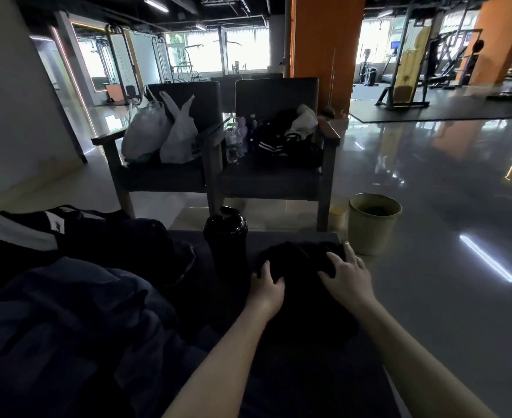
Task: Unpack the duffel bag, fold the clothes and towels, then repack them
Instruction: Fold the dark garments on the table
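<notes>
A black garment [301,267] lies bunched on the dark table [278,381] in front of me. My left hand [266,285] rests on its left edge with fingers curled over the cloth. My right hand [346,276] lies flat on its right side, fingers spread. A dark blue piece of clothing [76,321] is heaped at the lower left. Behind it sits the black duffel bag [76,236] with a white panel. The garment's shape is hard to make out in the dim light.
A black shaker bottle [226,239] stands upright just left of the garment. A beige waste bin [373,223] is on the floor past the table's far right corner. Two dark armchairs [266,182] opposite hold white plastic bags [161,131], bottles and a dark bag.
</notes>
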The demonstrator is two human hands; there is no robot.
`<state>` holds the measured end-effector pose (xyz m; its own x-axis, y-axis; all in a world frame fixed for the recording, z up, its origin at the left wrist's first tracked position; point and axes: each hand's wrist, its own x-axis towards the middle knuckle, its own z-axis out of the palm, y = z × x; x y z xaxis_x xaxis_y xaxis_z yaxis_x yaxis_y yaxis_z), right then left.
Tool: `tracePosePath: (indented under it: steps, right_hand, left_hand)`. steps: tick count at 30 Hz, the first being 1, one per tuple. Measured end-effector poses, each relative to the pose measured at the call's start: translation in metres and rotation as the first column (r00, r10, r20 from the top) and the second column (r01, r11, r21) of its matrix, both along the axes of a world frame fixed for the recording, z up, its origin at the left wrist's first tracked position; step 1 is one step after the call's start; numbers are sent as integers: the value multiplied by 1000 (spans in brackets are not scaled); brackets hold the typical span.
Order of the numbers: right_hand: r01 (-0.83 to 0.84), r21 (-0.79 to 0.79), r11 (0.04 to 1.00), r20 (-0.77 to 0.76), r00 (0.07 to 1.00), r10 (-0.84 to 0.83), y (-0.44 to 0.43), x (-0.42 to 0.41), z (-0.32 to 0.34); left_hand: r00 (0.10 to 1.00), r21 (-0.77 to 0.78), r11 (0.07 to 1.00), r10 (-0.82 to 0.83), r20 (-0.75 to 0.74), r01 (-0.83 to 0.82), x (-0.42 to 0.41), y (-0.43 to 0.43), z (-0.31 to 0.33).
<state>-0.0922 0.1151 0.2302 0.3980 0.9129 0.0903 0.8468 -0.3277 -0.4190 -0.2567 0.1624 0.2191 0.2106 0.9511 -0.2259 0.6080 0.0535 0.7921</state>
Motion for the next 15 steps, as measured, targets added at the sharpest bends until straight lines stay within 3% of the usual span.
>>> tracePosePath:
  steps: [2,6,11,15]
  right_hand:
    - [-55,9,998,104,993,54,1,-7,-10]
    - [-111,-94,989,-32,994,108,-3,-13,-27]
    - [-111,-145,983,-48,993,105,-2,-11,-30]
    - [-102,-122,987,172,977,122,-14,-25,-23]
  left_hand:
    - [996,24,999,-23,-84,25,-1,1,-10]
    - [967,113,991,-38,-253,68,-3,2,-21]
    - [945,151,983,-50,-323,103,-6,0,-27]
    - [961,161,980,-72,-268,118,-13,-10,-24]
